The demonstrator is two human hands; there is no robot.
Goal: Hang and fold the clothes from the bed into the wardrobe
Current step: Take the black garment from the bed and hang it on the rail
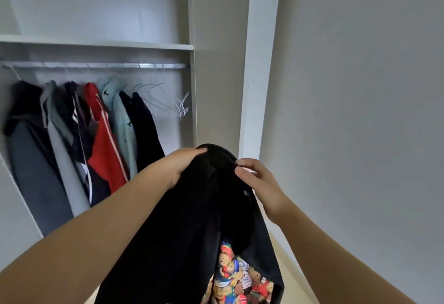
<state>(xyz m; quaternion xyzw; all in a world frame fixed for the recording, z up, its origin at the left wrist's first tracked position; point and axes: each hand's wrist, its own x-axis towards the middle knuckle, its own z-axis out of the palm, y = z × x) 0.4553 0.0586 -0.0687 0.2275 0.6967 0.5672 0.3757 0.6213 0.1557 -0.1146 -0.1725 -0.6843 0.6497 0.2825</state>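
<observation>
A black garment [201,219] with a colourful teddy-bear print [237,277] on its lower part hangs in front of me. My left hand [177,166] grips its top from the left side. My right hand [257,181] pinches the collar edge at the right with thumb and fingertips. Whether a hanger is inside the garment is hidden. To the left stands the open wardrobe [192,101], with a metal rail [96,65] carrying several hung clothes [79,135]: dark, grey, red and light blue ones.
Empty wire hangers [165,97] hang at the rail's right end, next to the wardrobe's side panel. A white shelf [96,43] runs above the rail. A white door frame [259,63] and a plain wall fill the right side.
</observation>
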